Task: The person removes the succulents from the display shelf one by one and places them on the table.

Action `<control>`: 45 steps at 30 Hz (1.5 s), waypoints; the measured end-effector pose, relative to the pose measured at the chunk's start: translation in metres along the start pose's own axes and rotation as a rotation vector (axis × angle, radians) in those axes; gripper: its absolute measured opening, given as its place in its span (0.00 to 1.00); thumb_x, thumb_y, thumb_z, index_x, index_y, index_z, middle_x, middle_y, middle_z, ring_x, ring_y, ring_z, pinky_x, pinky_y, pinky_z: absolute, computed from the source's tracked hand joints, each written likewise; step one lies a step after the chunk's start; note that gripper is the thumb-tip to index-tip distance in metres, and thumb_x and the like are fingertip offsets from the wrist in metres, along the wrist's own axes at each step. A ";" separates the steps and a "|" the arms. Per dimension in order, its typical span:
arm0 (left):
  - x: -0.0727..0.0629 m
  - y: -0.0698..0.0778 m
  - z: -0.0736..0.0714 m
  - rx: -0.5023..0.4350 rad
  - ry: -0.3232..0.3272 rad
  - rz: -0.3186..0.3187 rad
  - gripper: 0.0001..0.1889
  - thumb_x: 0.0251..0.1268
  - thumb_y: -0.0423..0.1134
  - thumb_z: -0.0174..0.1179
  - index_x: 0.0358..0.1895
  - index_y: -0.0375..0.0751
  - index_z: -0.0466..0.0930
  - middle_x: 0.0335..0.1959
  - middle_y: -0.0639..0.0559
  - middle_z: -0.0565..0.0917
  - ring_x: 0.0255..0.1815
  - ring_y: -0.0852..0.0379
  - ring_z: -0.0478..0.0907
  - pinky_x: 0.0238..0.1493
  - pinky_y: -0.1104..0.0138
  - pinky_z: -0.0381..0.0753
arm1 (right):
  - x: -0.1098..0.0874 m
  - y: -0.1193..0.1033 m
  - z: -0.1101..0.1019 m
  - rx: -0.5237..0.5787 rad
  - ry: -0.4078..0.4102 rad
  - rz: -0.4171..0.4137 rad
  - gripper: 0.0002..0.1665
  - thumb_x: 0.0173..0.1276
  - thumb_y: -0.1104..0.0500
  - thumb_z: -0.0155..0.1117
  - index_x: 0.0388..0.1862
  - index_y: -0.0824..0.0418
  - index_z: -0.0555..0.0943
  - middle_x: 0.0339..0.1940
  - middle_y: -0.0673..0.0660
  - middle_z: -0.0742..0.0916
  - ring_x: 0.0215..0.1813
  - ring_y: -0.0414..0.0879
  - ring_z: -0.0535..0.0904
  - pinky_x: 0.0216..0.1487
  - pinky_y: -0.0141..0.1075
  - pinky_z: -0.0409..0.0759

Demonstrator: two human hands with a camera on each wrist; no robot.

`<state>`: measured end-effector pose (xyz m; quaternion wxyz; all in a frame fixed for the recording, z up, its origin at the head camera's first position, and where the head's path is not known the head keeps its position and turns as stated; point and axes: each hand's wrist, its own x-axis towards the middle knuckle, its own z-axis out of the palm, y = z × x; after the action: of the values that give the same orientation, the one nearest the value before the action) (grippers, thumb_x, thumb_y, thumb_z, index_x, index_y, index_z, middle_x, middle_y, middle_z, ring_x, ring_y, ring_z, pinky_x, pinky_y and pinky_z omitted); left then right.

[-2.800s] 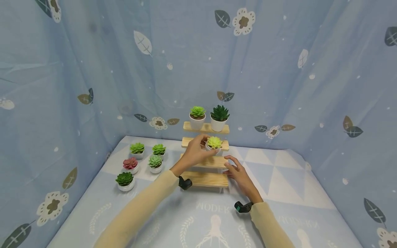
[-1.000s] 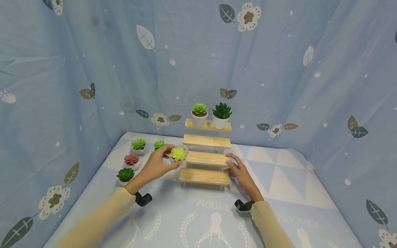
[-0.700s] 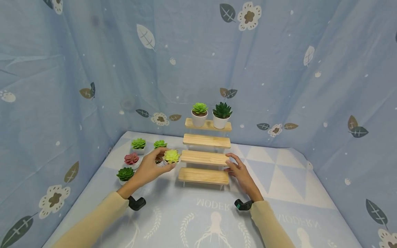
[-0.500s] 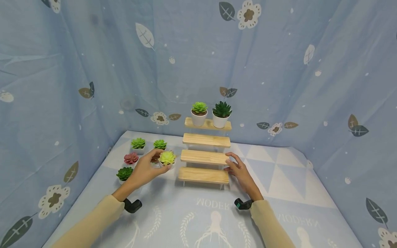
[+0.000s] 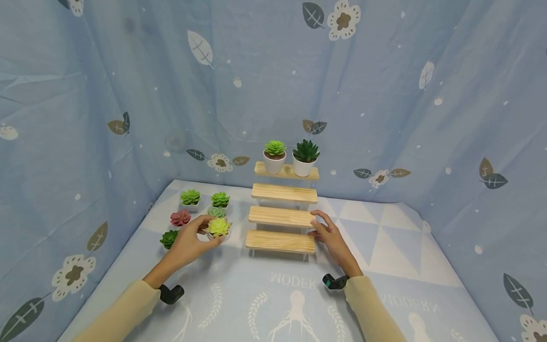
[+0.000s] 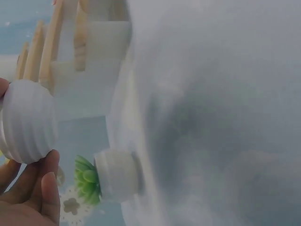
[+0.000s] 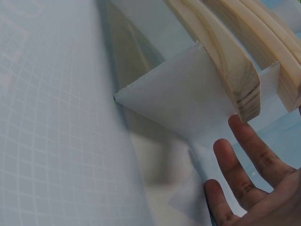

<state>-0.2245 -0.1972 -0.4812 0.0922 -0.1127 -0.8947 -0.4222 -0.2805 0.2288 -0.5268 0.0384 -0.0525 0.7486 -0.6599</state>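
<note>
A yellow-green potted succulent [image 5: 219, 227] is held by my left hand [image 5: 190, 244], thumb and fingers around its ribbed white pot [image 6: 29, 122], left of the wooden stand. The pot looks raised above the tablecloth in the left wrist view. My right hand [image 5: 335, 244] is at the right end of the four-step wooden plant stand [image 5: 282, 216], fingers loosely extended, fingertips right at the board ends. In the right wrist view one fingertip meets the end of the lowest board [image 7: 247, 96]. Two potted succulents, light green [image 5: 275, 148] and dark green [image 5: 306, 152], stand on the top board.
Left on the table are a green succulent [image 5: 190, 197], another green one [image 5: 220, 199], a pale green one [image 5: 217, 212] partly hidden behind the held plant, a red one [image 5: 180, 218] and a dark green one [image 5: 169, 238] beside my left hand. A blue patterned curtain [image 5: 265, 85] hangs behind.
My left hand has carried the yellow-green succulent from the stand's second-highest board leftward and down, toward the other plants. The right hand has stayed at the stand's right end.
</note>
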 end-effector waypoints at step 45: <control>-0.005 -0.033 0.005 0.371 0.090 0.146 0.32 0.50 0.49 0.82 0.56 0.34 0.84 0.46 0.43 0.85 0.40 0.48 0.78 0.50 0.43 0.58 | -0.001 0.000 -0.001 0.011 -0.015 -0.001 0.29 0.78 0.38 0.59 0.74 0.39 0.70 0.64 0.63 0.80 0.59 0.62 0.81 0.67 0.58 0.72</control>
<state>-0.2289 -0.2145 -0.5097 0.1814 -0.1393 -0.9416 -0.2471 -0.2793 0.2298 -0.5264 0.0440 -0.0580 0.7447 -0.6635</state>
